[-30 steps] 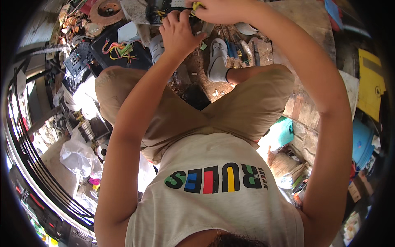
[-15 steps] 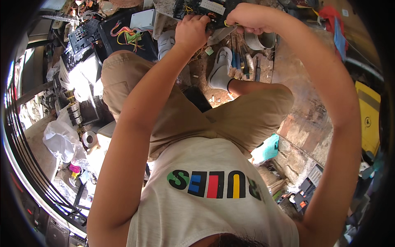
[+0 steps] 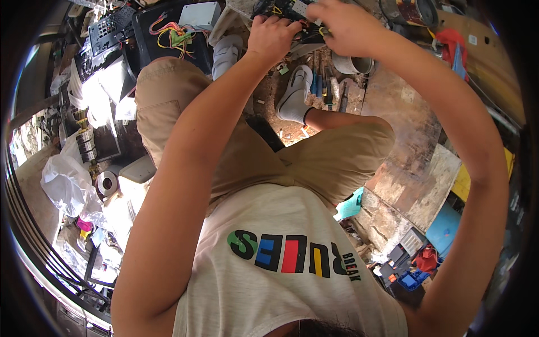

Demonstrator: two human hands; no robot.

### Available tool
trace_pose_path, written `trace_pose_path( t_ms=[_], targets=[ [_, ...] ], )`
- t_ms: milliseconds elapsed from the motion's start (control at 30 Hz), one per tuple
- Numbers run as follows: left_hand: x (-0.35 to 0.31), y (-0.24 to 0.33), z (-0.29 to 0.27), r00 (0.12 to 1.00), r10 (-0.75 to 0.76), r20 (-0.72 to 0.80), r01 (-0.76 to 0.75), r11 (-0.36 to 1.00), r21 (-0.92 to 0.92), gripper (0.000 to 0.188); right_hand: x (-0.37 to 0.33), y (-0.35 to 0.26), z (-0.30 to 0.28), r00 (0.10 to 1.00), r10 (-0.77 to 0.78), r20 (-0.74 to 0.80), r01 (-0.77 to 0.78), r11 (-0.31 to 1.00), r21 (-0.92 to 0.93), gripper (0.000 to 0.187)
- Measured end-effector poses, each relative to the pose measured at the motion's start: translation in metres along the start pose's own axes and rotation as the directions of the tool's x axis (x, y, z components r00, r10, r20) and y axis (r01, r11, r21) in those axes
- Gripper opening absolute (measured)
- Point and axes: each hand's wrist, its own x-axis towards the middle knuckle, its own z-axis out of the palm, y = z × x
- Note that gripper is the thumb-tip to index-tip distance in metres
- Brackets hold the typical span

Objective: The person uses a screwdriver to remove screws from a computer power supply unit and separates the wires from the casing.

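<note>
At the top edge of the head view, a dark electronic unit (image 3: 286, 8) with wires and a pale part is partly cut off. My left hand (image 3: 273, 38) lies over its near edge, fingers curled against it. Over the unit's right side is my right hand (image 3: 349, 29), its fingers bent and closed. A small yellowish bit shows at the right fingers, but what they hold is mostly hidden. Below the hands, several hand tools (image 3: 320, 84) with blue and pale handles lie on the floor, near a pale round ring-shaped container (image 3: 352, 64).
A grey metal box (image 3: 200, 16) and a bundle of coloured wires (image 3: 174, 37) sit at upper left. My crossed legs fill the middle. Plastic bags (image 3: 66, 182) lie at left; a yellow panel (image 3: 461, 182) and a blue object (image 3: 443, 227) are at right.
My right hand has shifted up and its fingers now reach further over the unit. My left hand has moved slightly right. The whole view has shifted a little.
</note>
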Motion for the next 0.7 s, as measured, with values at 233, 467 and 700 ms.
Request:
trace_pose_path(
  t_ms=[233,467,700],
  targets=[
    [-0.002,0.001,0.001,1.0,0.025,-0.012,-0.024,0.998,0.053,0.028,0.011,0.022,0.005,0.831,0.446,0.333,-0.482,0.876,0.029,0.03],
    [-0.001,0.003,0.01,1.0,0.001,-0.009,-0.001,1.0,0.016,0.025,-0.003,0.04,0.017,0.939,-0.308,0.155,0.342,0.888,-0.308,0.028],
    [0.002,0.003,0.003,0.999,0.009,0.042,-0.01,1.0,0.026,0.02,-0.009,0.043,0.027,0.997,-0.056,-0.049,0.062,0.987,0.149,0.028]
  ],
)
